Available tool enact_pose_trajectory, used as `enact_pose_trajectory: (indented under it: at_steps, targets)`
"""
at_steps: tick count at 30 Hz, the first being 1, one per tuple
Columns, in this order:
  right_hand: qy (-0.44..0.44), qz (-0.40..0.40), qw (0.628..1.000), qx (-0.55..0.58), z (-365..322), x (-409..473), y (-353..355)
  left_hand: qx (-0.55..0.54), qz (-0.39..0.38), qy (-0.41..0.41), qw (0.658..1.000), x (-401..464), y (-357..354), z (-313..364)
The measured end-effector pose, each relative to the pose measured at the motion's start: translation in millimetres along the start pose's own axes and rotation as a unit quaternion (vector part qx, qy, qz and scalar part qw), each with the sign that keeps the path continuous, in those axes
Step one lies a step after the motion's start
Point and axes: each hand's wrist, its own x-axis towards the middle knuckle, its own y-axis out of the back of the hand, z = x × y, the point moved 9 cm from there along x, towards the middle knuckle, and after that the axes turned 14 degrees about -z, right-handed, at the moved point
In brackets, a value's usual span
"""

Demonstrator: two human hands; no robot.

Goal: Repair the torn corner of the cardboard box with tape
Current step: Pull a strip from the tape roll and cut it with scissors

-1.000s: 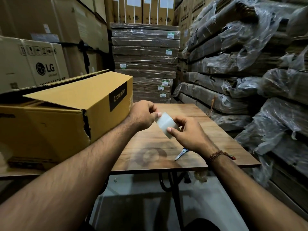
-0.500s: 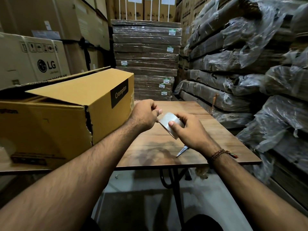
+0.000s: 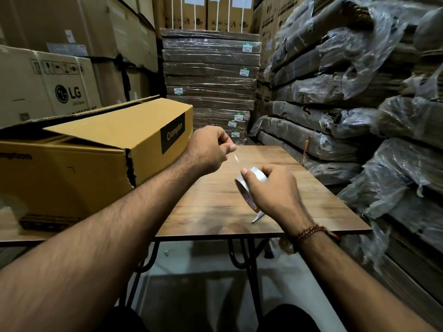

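right hand (image 3: 273,188) grips the clear tape roll (image 3: 249,185) above the wooden table (image 3: 215,207). left hand (image 3: 211,149) pinches its pulled-out tape end (image 3: 236,157).

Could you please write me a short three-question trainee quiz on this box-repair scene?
1. True or false: the left hand pinches the pulled-out end of the clear tape strip.
2. Which hand grips the roll of clear tape? A left, B right.
3. The torn corner of the yellow-brown cardboard box has ___ tape on it.

Key: 1 true; 2 B; 3 no.
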Motion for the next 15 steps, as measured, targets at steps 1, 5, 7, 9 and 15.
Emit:
enact_pose_trajectory:
  at_steps: [1, 5, 7, 9, 15]
  targets:
    - [-0.012, 0.009, 1.000, -0.008, 0.8, -4.3, 1.1, 0.002, -0.006, -0.002, 1.000, -1.4, -0.1, 2.2]
    - [-0.067, 0.024, 0.997, -0.036, 9.6, -23.5, 6.7, 0.018, -0.034, -0.014, 0.999, -7.4, -6.7, 13.1]
    - [-0.091, 0.025, 0.995, -0.034, 15.7, -33.8, 10.9, 0.026, -0.045, -0.016, 0.999, -9.2, -13.0, 16.0]
    - [-0.103, 0.019, 0.994, -0.017, 20.5, -43.7, 14.2, 0.034, -0.062, -0.015, 0.997, -11.0, -20.8, 16.9]
    - [-0.103, -0.021, 0.993, 0.051, 45.4, -70.7, 1.0, 0.015, -0.143, -0.011, 0.990, -22.0, -48.2, 9.5]
